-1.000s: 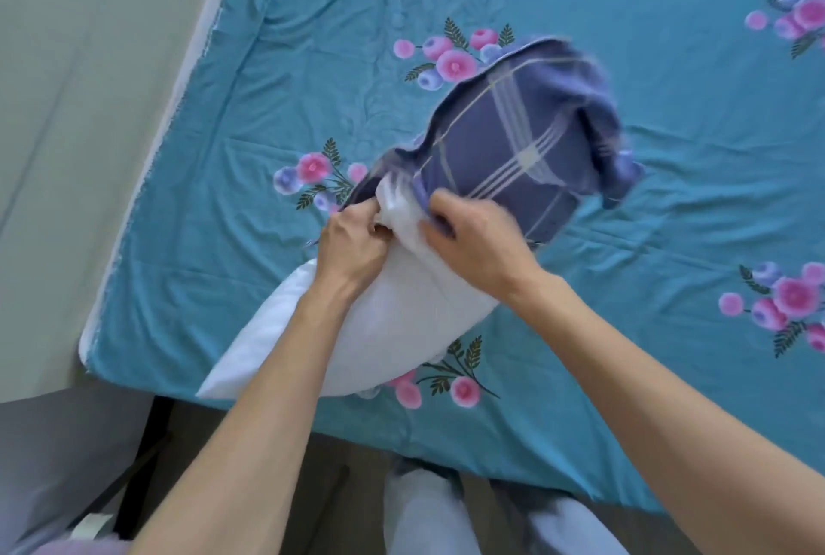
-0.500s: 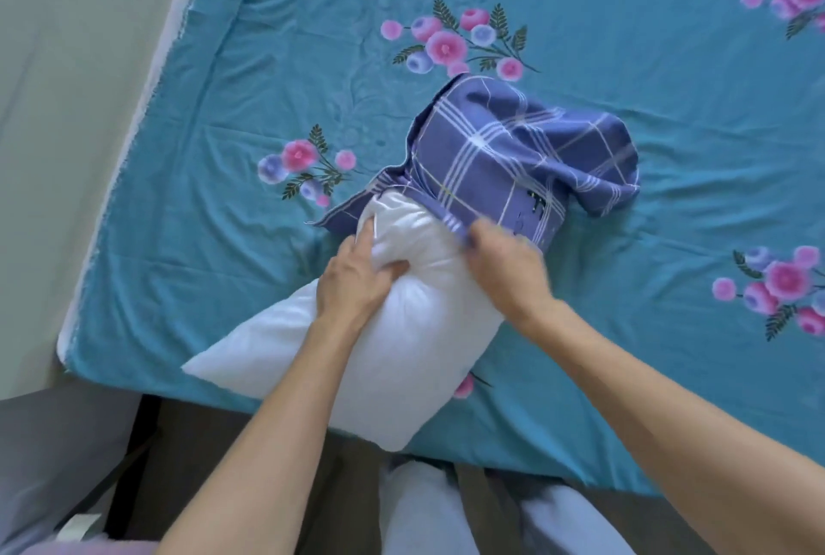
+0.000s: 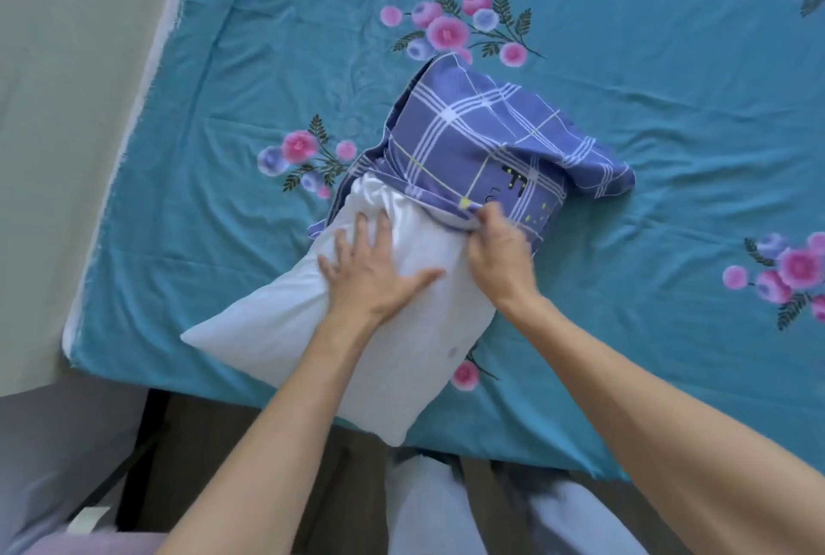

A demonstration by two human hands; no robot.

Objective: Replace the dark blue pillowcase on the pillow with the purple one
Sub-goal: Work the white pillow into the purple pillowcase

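Note:
A white pillow [image 3: 285, 327] lies slantwise on the bed, its near corner hanging over the bed's front edge. Its far end sits inside a purple-blue checked pillowcase [image 3: 486, 130], bunched up over that end. My left hand [image 3: 370, 269] presses flat on the bare white pillow with fingers spread. My right hand [image 3: 495, 242] pinches the pillowcase's open hem just right of the left hand. No dark blue pillowcase is in view.
The bed carries a teal sheet [image 3: 647, 99] with pink and blue flowers. A pale wall [image 3: 67, 108] runs along the bed's left side. A pale purple cloth [image 3: 89, 543] shows at the bottom left corner. My legs stand at the bed's front edge.
The pillow and pillowcase dropped from lifted onto the bed. My left hand let go of its grip and now presses flat. More of the pillow's far end is covered by the checked case.

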